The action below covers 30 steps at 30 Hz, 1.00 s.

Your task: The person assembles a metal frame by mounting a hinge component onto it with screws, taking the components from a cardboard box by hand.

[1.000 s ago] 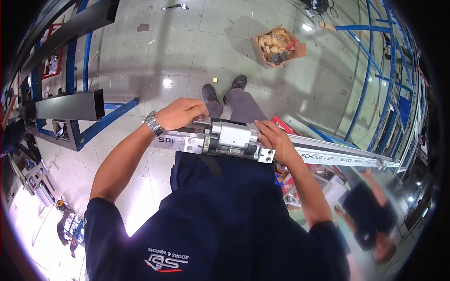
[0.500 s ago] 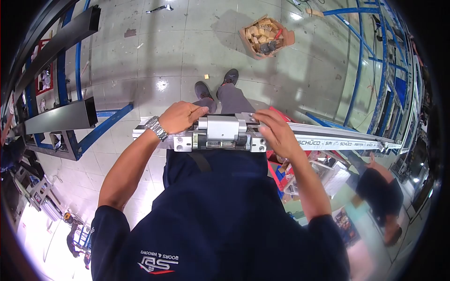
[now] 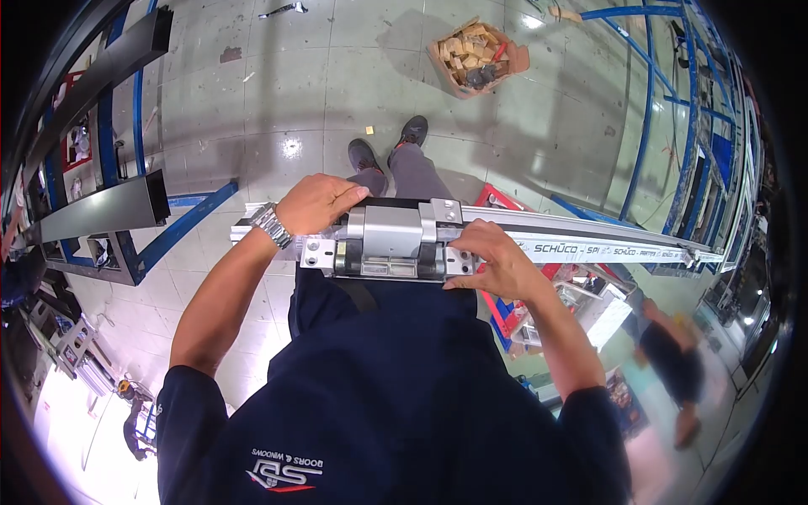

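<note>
A silver metal hinge block sits against a long white profile with printed lettering, in front of my body. My left hand, with a metal watch on its wrist, lies over the left end of the block, fingers together on the profile's top edge. At the block's right end, my right hand pinches the mounting plate between thumb and fingers. The fingertips of my left hand are partly hidden behind the block.
A cardboard box of wooden pieces stands on the floor ahead. Blue metal racks are at the right, dark profiles on a blue stand at the left. A co-worker is at the lower right, near a red trolley.
My right hand has moved down from the block's top right to its lower right plate and closed there. The block has tilted and looks larger. The co-worker has shifted slightly.
</note>
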### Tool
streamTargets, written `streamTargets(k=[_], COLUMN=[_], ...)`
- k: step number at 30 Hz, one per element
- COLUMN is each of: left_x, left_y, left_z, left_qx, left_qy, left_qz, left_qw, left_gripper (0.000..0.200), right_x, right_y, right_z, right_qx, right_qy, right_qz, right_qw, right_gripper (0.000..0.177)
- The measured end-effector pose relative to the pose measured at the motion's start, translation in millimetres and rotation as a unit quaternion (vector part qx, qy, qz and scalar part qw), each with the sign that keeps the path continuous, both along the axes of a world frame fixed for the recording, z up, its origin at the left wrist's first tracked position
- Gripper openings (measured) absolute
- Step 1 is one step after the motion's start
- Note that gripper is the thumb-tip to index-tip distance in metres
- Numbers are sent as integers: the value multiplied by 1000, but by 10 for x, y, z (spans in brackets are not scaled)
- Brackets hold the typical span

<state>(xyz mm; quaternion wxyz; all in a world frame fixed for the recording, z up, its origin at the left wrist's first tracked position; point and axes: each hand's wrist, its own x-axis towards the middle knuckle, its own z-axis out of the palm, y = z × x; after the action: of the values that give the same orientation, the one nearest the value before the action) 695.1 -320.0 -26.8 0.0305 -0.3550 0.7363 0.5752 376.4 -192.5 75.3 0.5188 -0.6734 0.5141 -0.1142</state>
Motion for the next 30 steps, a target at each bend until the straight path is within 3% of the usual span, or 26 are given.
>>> streamTargets(k=[10,11,14,15,19,22,25,30], left_x=[3,9,-3,14,-6,18,9,11], left_y=[6,13,-2,26,-25,-32,-47,-2], left_z=[132,124,200,164,223,245,254,204], left_qx=[-64,-64,-61,-65,-38,-28,-23,-21], left_qy=[-47,-40,-21,-7,-10,-15,-17,-18], left_qz=[-59,-56,-48,-35,-53,-59,-51,-30], left_qw=[995,996,997,997,998,998,998,999], left_gripper=[46,46,45,43,42,43,44,47], right_x=[29,2,-111,-99,-63,-68,-57,-20], right_y=[80,47,-30,-152,-323,-449,-385,-379], right_z=[53,129,11,-20,-383,-386,-394,-377], right_qx=[-53,-25,11,6,20,110,5,-8], right_qy=[46,54,1,18,-29,-9,46,65], right_qz=[-13,-10,-160,-139,-52,-15,40,49], right_qw=[997,998,987,990,998,994,998,997], right_gripper=[59,66,55,47,49,48,47,49])
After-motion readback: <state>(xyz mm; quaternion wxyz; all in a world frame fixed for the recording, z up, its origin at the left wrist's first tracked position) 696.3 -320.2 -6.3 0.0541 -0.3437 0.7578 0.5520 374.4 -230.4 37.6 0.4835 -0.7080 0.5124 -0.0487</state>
